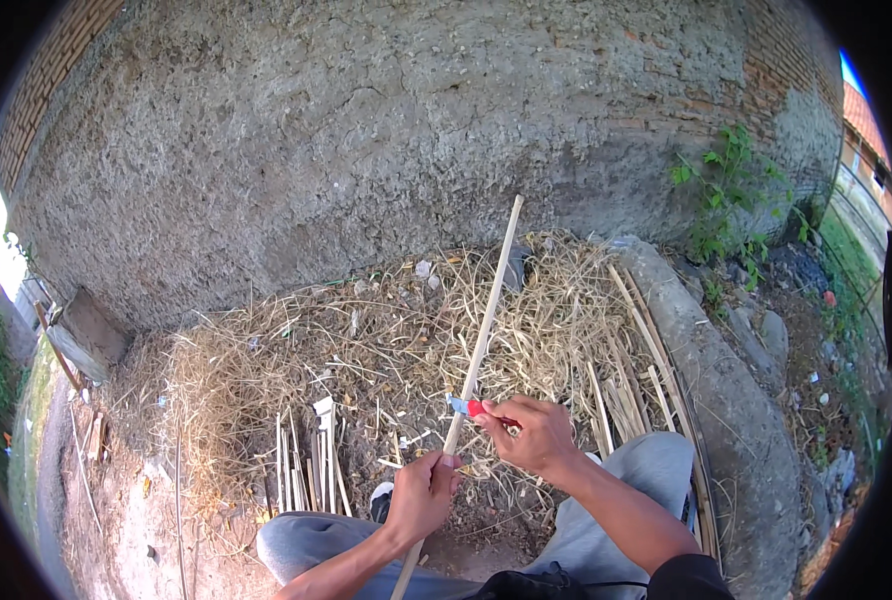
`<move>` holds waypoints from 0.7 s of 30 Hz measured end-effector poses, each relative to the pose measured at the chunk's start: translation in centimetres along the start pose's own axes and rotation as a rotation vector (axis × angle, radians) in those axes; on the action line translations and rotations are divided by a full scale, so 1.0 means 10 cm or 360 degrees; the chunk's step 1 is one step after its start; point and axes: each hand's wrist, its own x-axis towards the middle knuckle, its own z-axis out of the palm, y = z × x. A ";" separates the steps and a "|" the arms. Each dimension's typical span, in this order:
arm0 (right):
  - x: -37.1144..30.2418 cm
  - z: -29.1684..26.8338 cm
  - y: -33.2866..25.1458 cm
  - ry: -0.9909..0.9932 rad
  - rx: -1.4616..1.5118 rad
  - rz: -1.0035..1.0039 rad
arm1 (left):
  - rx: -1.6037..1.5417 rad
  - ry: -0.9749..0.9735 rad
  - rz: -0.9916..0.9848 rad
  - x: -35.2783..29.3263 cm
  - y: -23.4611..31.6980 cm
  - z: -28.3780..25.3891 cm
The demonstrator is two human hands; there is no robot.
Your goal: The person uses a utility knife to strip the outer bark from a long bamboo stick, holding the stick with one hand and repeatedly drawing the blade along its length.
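Note:
A long pale bamboo strip (490, 314) slants from between my legs up toward the wall. My left hand (424, 497) is wrapped round its lower part. Gripped in my right hand (534, 436) is a small knife (476, 407) with a red handle, most of which my fingers cover. Its short grey blade lies against the strip, a little above my left hand. Curled shavings (551, 330) lie in a heap beyond my hands. To the left of my left hand stand several narrow bamboo strips (311, 465); more split strips (621, 405) lie to the right.
A rough plastered wall (386, 140) rises in front. On the right a concrete kerb (706, 370) curves past long strips leaning along it. My bent knees (311, 548) flank the work. Beyond the kerb grow a leafy green plant (726, 190) and scattered stones (771, 335).

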 end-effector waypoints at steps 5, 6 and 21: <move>0.03 0.00 -0.01 0.0010 -0.0002 0.0009 | -0.0040 0.0016 -0.0005 -0.04 0.06 -0.01; 0.04 0.02 0.01 0.0041 0.0011 -0.0021 | -0.0033 0.0010 -0.0001 -0.05 0.07 -0.02; 0.27 -0.10 0.51 0.0210 -0.0091 0.0167 | -0.0030 -0.0163 -0.0066 -0.34 0.05 -0.02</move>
